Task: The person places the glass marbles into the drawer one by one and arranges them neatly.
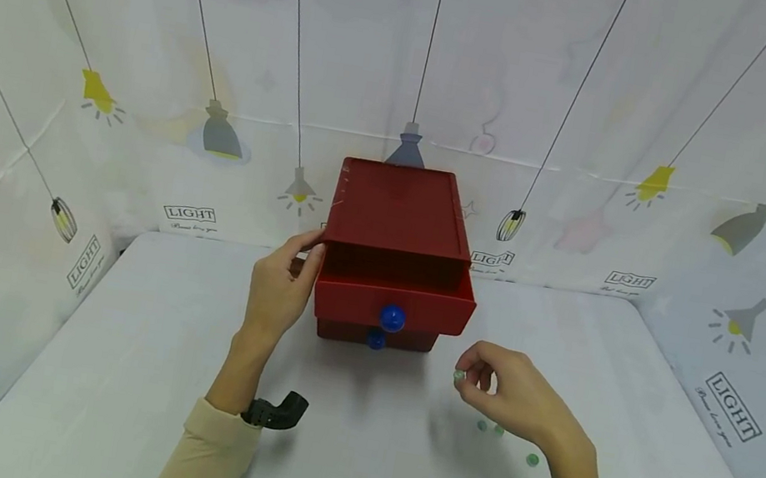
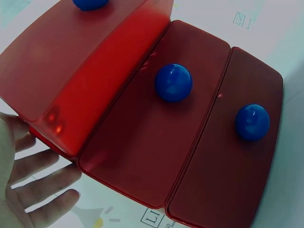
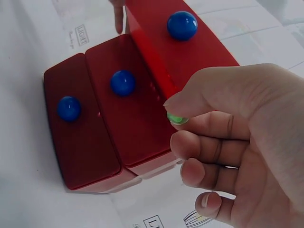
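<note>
A red drawer box (image 1: 398, 212) stands at the back middle of the white table. Its top drawer (image 1: 393, 302), with a blue knob (image 1: 393, 318), is pulled out toward me. The two lower drawers (image 2: 142, 142) are pushed in, each with a blue knob (image 2: 173, 82). My left hand (image 1: 280, 285) rests with straight fingers (image 2: 40, 185) against the box's left side. My right hand (image 1: 475, 373) hovers in front of the box to the right, pinching a small green marble (image 3: 177, 118) between thumb and forefinger. What lies inside the open drawer is hidden.
Three more small green marbles (image 1: 499, 430) lie loose on the table (image 1: 141, 368) under my right hand. Paper walls printed with lamps close the table in at the back and both sides. Black wrist mounts (image 1: 278, 412) sit on both forearms.
</note>
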A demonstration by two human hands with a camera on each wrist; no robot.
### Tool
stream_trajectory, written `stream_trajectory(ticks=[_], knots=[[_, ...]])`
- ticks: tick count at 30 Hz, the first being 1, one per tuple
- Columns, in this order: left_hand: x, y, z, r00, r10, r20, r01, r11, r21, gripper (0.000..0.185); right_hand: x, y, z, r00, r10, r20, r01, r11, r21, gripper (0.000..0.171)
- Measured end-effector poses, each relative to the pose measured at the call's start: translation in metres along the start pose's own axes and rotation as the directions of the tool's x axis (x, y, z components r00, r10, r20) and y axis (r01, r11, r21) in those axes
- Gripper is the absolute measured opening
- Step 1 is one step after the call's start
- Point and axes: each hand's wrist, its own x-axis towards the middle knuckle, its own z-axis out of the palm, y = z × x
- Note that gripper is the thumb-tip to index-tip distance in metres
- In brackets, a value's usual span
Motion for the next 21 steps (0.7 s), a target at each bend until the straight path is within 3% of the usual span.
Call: stream_trajectory(ticks=[21], knots=[[-0.001, 0.000, 0.000, 1.000, -0.008, 0.004, 0.008, 1.000, 0.002, 0.033, -0.004, -0.015, -0.005, 0.984, -0.080, -0.158, 0.080, 0.997, -0.007, 0.015]])
